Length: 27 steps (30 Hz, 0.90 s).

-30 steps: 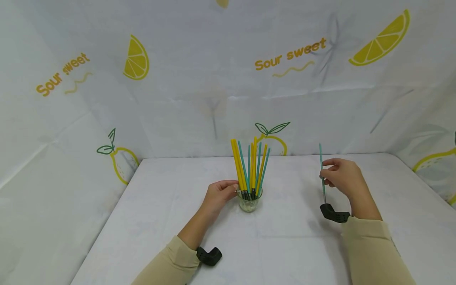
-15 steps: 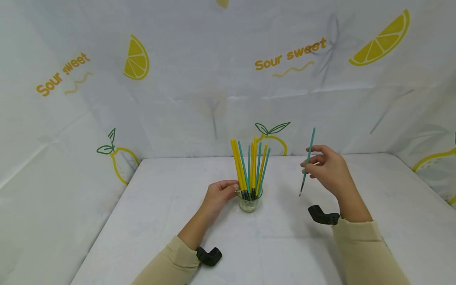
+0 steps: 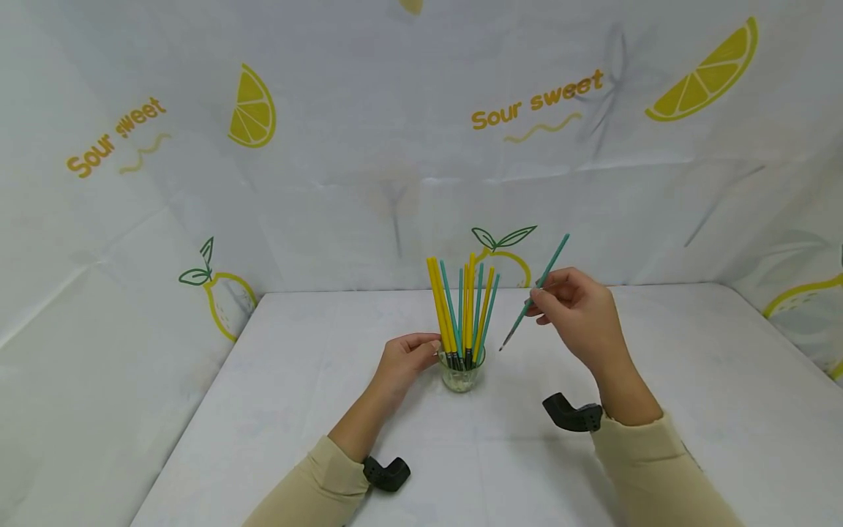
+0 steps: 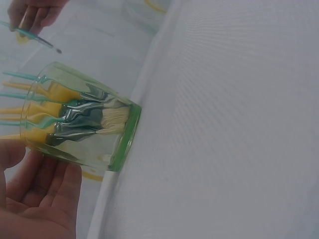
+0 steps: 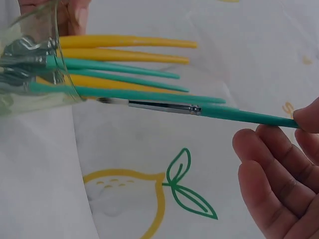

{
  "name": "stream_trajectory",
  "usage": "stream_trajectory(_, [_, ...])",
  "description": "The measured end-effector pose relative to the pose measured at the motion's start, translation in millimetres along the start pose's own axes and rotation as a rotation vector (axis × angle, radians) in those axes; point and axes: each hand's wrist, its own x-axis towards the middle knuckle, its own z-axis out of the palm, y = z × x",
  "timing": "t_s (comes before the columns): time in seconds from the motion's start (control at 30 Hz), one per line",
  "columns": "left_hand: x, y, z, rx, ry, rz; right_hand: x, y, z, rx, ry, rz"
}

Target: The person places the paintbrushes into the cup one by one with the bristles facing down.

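In the head view a clear greenish glass (image 3: 459, 379) stands upright on the table, holding several yellow paintbrushes (image 3: 437, 304) and several teal ones, bristles down. My left hand (image 3: 406, 366) holds the glass at its left side, thumb and fingers by the rim. To the right of the glass, my right hand (image 3: 579, 315) pinches a slim teal paintbrush (image 3: 553, 258) between thumb and fingers. It slants above the table, its bristle tip (image 5: 113, 101) pointing down and left toward the glass. In the left wrist view the bristles (image 4: 114, 119) of the standing brushes show through the glass.
A white cloth covers the table (image 3: 316, 410). Behind it hangs a white sheet (image 3: 369, 212) printed with lemons and lettering. Each wrist wears a black camera mount, the left mount (image 3: 387, 474) low over the table and the right mount (image 3: 571, 414) farther right.
My right hand has moved left toward the glass with the teal paintbrush, which has gone from nearly vertical to slanted. The left hand and the glass have stayed put.
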Motion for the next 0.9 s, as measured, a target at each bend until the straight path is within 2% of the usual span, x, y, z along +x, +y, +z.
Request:
stream_trajectory(0.23, [1.1, -1.4, -0.1, -0.002, -0.003, 0.009, -6.8, -2.1, 21.7, 0.015, -0.062, -0.032])
stream_trajectory(0.4, [1.1, -1.4, -0.3, -0.005, -0.009, 0.010, -8.6, 2.6, 34.9, -0.083, -0.096, -0.023])
stream_trajectory(0.53, [0.3, -0.6, -0.3, -0.008, -0.009, 0.004, -9.0, 7.0, 41.6, -0.130, -0.124, 0.019])
stream_trajectory(0.9, [-0.4, 0.7, 0.2, 0.003, -0.008, 0.002, -8.5, 16.7, 49.4, -0.243, -0.161, 0.075])
